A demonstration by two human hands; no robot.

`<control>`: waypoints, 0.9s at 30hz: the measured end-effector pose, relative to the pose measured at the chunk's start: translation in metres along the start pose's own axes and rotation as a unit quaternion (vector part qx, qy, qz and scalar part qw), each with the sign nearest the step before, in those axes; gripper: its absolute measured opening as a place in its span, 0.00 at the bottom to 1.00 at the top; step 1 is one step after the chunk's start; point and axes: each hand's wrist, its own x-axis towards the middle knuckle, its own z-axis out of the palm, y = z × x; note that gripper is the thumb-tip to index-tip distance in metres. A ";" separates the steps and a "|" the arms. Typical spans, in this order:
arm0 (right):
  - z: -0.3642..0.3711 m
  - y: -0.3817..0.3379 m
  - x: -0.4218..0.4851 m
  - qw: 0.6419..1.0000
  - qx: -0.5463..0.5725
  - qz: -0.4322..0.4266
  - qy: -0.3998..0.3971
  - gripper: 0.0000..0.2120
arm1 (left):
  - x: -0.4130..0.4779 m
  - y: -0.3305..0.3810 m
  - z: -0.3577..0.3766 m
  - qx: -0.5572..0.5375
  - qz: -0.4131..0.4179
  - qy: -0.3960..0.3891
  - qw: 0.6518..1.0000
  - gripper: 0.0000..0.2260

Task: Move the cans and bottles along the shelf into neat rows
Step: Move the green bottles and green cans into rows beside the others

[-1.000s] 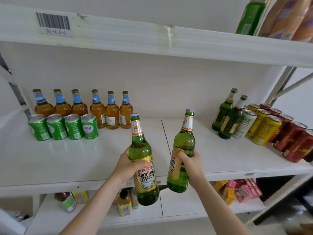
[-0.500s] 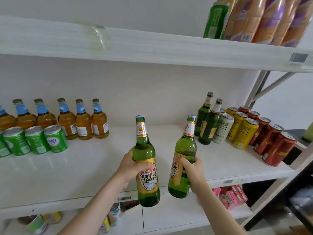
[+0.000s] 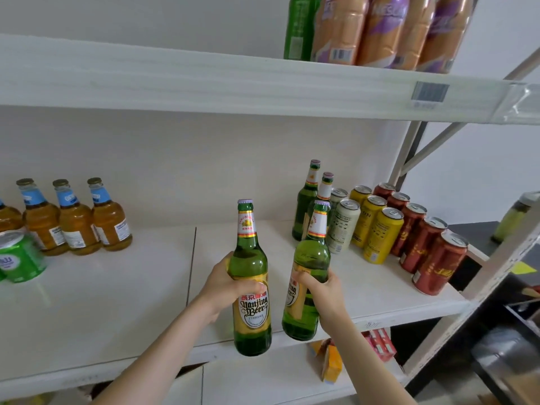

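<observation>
My left hand [image 3: 226, 283] grips a green beer bottle [image 3: 251, 287] with a gold label, held upright in front of the white shelf [image 3: 117, 302]. My right hand [image 3: 323, 290] holds a second green beer bottle [image 3: 309, 276] beside it, tilted slightly right. Both bottles hang in the air at the shelf's front edge. Two more green beer bottles [image 3: 305, 211] stand at the back right. Next to them stand white cans [image 3: 344, 226], yellow cans [image 3: 380, 232] and red cans [image 3: 429, 249] in rows. Amber bottles [image 3: 76, 223] with blue neck labels line the back left, with a green can [image 3: 19, 257] in front.
The shelf above [image 3: 204, 83] carries a green bottle and orange-purple packs [image 3: 380, 27]. A lower shelf holds small orange and pink cartons [image 3: 377, 344]. A slanted metal brace [image 3: 432, 144] and the shelf post stand at the right end. A dark surface with a jar lies beyond.
The view has swung right: the amber bottles and green cans slid toward the left edge and the cans at the right came nearer. Both hands still hold their bottles, now nearer the standing green bottles.
</observation>
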 end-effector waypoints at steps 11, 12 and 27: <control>-0.070 -0.002 0.041 0.999 -0.011 -0.015 -0.046 0.16 | 0.020 0.009 0.083 -0.009 -0.008 0.048 0.999 0.30; -0.073 -0.001 0.046 0.999 -0.012 -0.018 -0.046 0.15 | 0.024 0.009 0.087 -0.005 -0.007 0.049 0.999 0.31; -0.073 0.015 0.132 0.996 -0.036 -0.079 -0.025 0.23 | 0.102 0.006 0.089 0.028 0.024 0.084 0.996 0.33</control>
